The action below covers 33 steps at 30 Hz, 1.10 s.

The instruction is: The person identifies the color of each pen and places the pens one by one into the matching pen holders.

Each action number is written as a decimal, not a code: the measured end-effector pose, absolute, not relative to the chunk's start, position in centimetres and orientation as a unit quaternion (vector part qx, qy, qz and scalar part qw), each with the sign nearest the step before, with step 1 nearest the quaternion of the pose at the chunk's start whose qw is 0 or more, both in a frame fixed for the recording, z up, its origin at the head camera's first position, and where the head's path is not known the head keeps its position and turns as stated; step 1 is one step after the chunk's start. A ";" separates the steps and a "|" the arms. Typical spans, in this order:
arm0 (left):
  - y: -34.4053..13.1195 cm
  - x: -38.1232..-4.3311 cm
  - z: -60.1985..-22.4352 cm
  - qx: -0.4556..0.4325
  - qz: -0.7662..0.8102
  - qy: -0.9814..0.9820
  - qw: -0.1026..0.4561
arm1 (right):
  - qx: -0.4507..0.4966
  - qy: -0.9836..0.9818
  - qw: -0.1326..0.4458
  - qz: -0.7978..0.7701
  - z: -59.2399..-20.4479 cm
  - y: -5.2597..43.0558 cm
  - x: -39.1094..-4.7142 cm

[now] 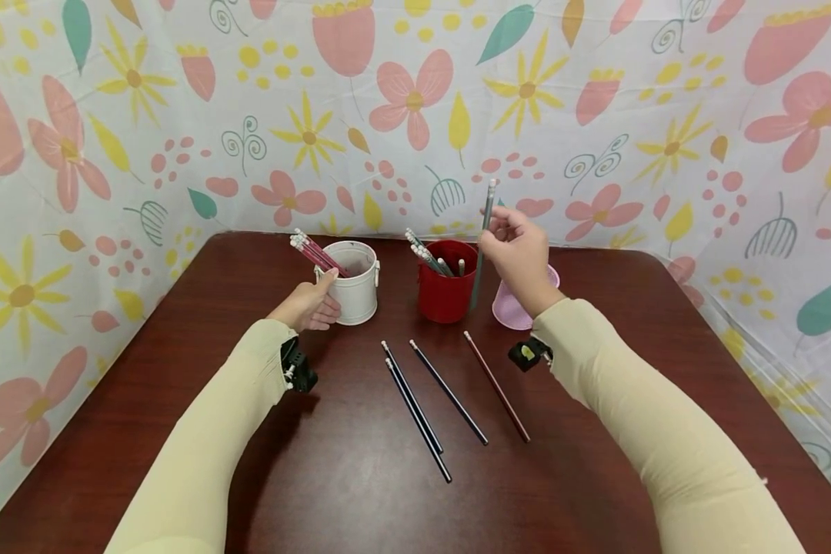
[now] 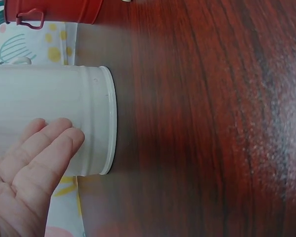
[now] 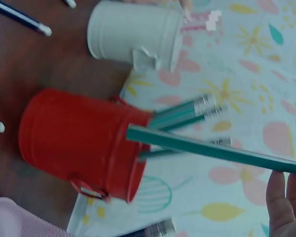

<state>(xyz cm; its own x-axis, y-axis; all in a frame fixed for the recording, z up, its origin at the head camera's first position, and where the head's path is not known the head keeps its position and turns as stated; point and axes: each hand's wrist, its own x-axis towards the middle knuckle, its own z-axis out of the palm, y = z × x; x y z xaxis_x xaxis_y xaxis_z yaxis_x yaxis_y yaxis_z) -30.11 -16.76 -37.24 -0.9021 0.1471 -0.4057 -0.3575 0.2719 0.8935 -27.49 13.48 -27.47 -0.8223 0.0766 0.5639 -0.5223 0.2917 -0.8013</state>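
Observation:
My right hand pinches a green pencil near its eraser end, eraser upward. The pencil's lower end overlaps the rim of a red bucket in the right wrist view. Several green pencils lean inside that bucket. At the left, my left hand rests against a white bucket, its thumb by the rim and its fingers straight along the side. Pink pencils with white erasers lean out of the white bucket.
Three dark blue pencils and one reddish pencil lie on the brown table. A pink cup stands partly hidden behind my right hand. A flowered cloth hangs along the table's back edge.

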 end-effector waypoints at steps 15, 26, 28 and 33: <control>-16.7 -30.1 -37.2 -0.077 0.603 0.767 0.206 | 0.188 -0.744 0.343 0.542 -27.7 13.8 -29.0; -16.7 -30.1 -37.4 -0.081 0.604 0.766 0.203 | 0.198 -0.844 0.257 0.427 -31.4 14.0 -29.0; -16.7 -30.2 -37.5 -0.081 0.605 0.766 0.204 | 0.202 -0.853 0.242 0.416 -32.0 13.8 -29.2; -16.6 -30.4 -37.7 -0.083 0.608 0.763 0.203 | 0.216 -0.867 0.220 0.391 -33.2 13.2 -29.7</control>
